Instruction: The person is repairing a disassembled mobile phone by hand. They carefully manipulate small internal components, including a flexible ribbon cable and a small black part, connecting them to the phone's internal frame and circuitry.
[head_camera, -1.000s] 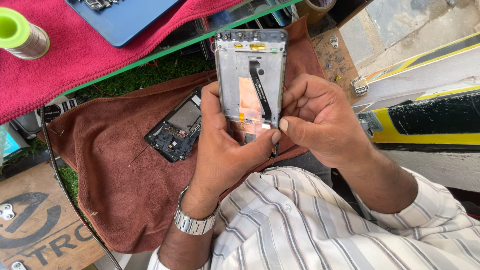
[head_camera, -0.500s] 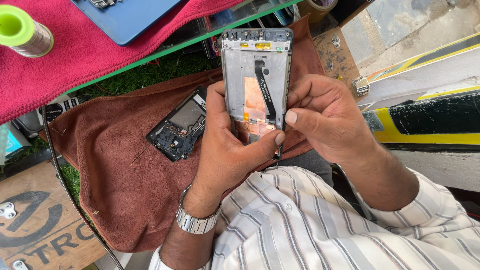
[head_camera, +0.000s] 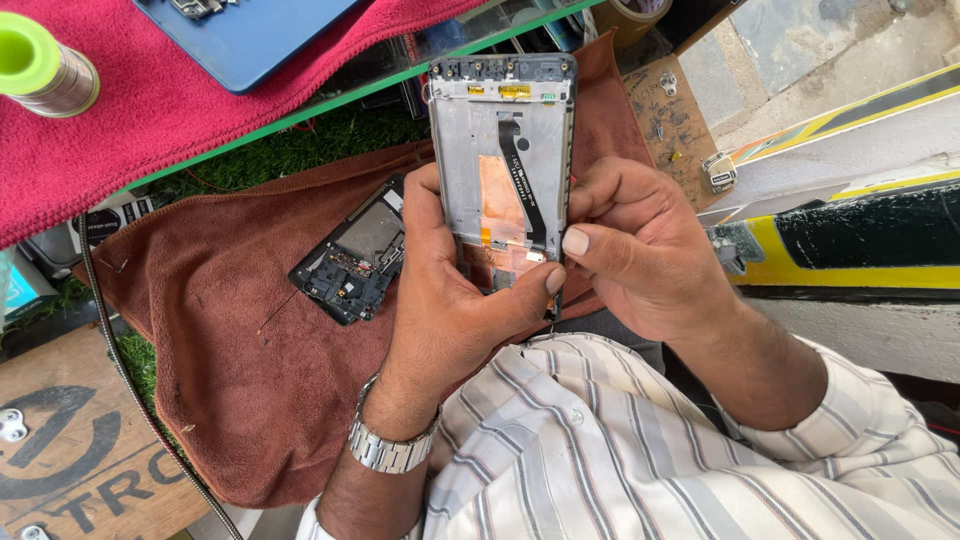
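The left hand (head_camera: 450, 300) gripped an opened phone frame (head_camera: 503, 150) from its left side, the thumb pressed across the frame's lower end and the other fingers hidden behind it. The right hand (head_camera: 640, 250) clasped the same frame from its right edge, its thumb lying beside the left thumb near the bottom, so both sets of fingers were clenched around the one piece. The frame stood nearly upright between them, its inner side toward the camera, showing a copper-coloured patch and a black ribbon cable (head_camera: 520, 180) running down its middle. A metal wristwatch (head_camera: 388, 450) sat on the left wrist, and a striped shirt (head_camera: 600, 450) filled the foreground below the hands. Just left of the left fingers, a dark phone back with its circuit parts (head_camera: 352, 255) lay flat on a brown cloth (head_camera: 230, 330). Beyond the frame's top, a strip of green fake grass (head_camera: 300, 145) showed under a green-edged bench (head_camera: 300, 115). On it lay a red towel (head_camera: 130, 140), carrying a blue tray (head_camera: 260, 35) and, far to the left, a spool with a green core (head_camera: 40, 65). To the right of the right fingers ran a yellow and black board (head_camera: 860, 230).
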